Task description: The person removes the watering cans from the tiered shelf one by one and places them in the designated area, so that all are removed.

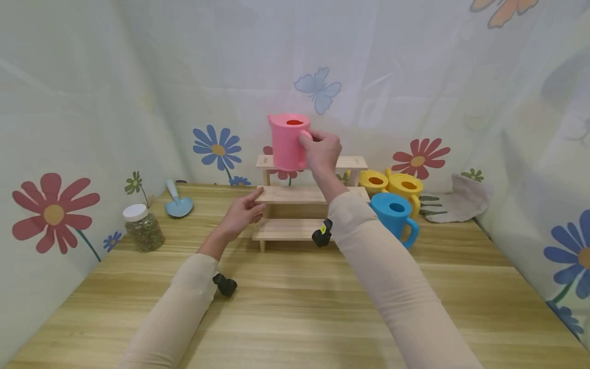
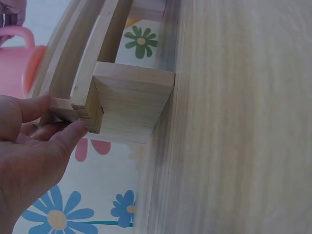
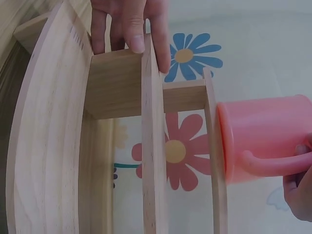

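Observation:
In the head view my right hand (image 1: 324, 151) holds a pink watering can (image 1: 287, 143) by its handle, over the top tier of a three-tier wooden stand (image 1: 295, 193). The can is upright, its spout pointing left. From the right wrist view, the can's base (image 3: 225, 141) is right at the top board's surface. My left hand (image 1: 240, 214) grips the left end of the stand's middle board, with thumb and fingers around that end in the left wrist view.
Right of the stand are a blue watering can (image 1: 391, 210) and two yellow watering cans (image 1: 405, 185), partly overlapping. Beyond them lies a pale glove (image 1: 461, 202). At the left stand a white-lidded jar (image 1: 145, 230) and a light-blue trowel (image 1: 177, 204). A flowered curtain hangs behind the table.

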`<state>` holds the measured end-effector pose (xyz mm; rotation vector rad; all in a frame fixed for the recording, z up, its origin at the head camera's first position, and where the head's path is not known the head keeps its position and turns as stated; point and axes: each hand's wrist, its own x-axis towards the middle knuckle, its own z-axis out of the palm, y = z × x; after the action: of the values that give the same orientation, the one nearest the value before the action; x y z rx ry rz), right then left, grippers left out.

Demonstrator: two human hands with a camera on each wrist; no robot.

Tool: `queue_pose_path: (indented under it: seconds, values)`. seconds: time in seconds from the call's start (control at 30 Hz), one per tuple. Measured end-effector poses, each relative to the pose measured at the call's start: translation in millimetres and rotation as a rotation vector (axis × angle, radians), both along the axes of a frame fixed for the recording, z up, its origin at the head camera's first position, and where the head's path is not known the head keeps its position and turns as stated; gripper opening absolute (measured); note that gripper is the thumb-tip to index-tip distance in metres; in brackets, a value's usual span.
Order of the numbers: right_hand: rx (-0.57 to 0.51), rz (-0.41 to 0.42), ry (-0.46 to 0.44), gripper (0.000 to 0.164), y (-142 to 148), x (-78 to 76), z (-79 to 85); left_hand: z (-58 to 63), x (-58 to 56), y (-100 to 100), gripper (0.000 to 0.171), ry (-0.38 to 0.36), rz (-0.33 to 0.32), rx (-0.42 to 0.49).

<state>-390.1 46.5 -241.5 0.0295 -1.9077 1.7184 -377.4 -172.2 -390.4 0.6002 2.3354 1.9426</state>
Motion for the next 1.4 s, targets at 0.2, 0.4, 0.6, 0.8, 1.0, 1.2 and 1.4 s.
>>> queue_pose_path:
  seconds: [0.2,0.4,0.6,0.8,1.0,1.2,1.4]
  values:
    - [0.024,0.01,-0.012,0.025,-1.3,0.1,2.4,1.4,0.9,-1.9,0.06,0.002,0.013,0.003]
    - [0.026,-0.006,-0.056,0.025,2.3,3.8,4.1,1.8,1.2,0.6,0.06,-0.012,0.001,0.006]
    - [0.039,-0.005,-0.036,0.026,11.7,7.5,4.7,3.4,3.0,4.1,0.059,-0.019,-0.003,0.007]
    - [0.053,-0.021,-0.019,0.028,43.0,17.9,9.9,2.4,0.1,6.2,0.059,-0.02,-0.012,0.019]
    - [0.079,-0.048,-0.03,0.032,96.9,32.3,7.6,0.6,-0.9,6.8,0.058,-0.039,-0.003,0.015]
    - [0.078,-0.158,-0.077,0.042,152.3,48.2,5.6,0.3,-2.8,2.5,0.056,-0.046,0.0,0.014]
    - [0.022,-0.205,-0.119,0.046,197.5,58.1,0.7,0.2,-2.1,-0.4,0.055,-0.041,0.006,0.011]
